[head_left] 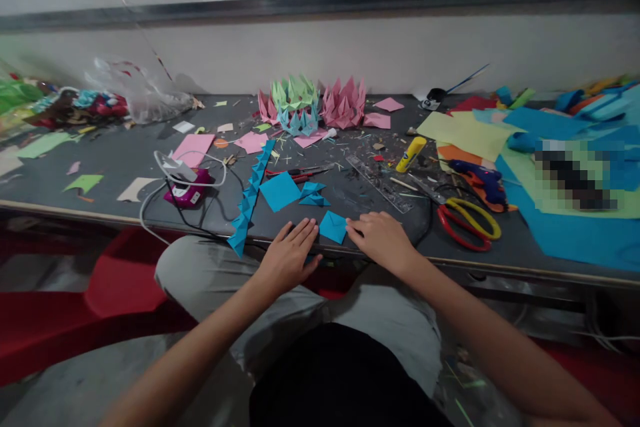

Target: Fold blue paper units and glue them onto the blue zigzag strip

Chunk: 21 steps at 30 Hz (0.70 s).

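A small blue paper square (pixel 333 227) with fold creases lies at the desk's front edge, between my two hands. My left hand (pixel 291 252) rests beside its left side, fingers stretched out, holding nothing. At the square's right corner, the fingertips of my right hand (pixel 381 238) are closed on the paper. Just behind lie a folded blue paper piece with points (pixel 314 194) and a flat blue sheet (pixel 281 191). To the left runs a long chain of joined blue folded pieces (pixel 251 200), its near end hanging over the edge.
Paper crowns (pixel 345 105) stand at the wall. On the right are a glue stick (pixel 411 154), clear ruler (pixel 379 183), scissors (pixel 467 223), glue gun (pixel 483 181) and coloured sheets (pixel 565 240). A purple power adapter (pixel 189 188) with cables sits left. Red-handled pliers (pixel 300 173) lie behind the blue sheet.
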Each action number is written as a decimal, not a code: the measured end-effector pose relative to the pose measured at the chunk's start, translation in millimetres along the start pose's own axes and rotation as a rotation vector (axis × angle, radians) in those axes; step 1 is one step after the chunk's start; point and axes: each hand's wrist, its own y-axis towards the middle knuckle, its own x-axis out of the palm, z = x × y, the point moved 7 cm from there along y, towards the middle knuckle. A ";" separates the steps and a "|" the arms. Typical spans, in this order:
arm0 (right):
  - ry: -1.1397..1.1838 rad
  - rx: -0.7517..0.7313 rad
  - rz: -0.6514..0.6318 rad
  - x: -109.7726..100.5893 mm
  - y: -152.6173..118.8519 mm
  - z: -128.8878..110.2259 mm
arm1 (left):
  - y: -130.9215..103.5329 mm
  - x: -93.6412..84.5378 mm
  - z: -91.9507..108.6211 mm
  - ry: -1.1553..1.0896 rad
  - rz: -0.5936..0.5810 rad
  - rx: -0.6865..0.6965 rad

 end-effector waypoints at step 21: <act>0.064 -0.028 -0.007 -2.3 0.7 1.1 | 13.1 -9.2 11.6 -0.230 0.222 0.054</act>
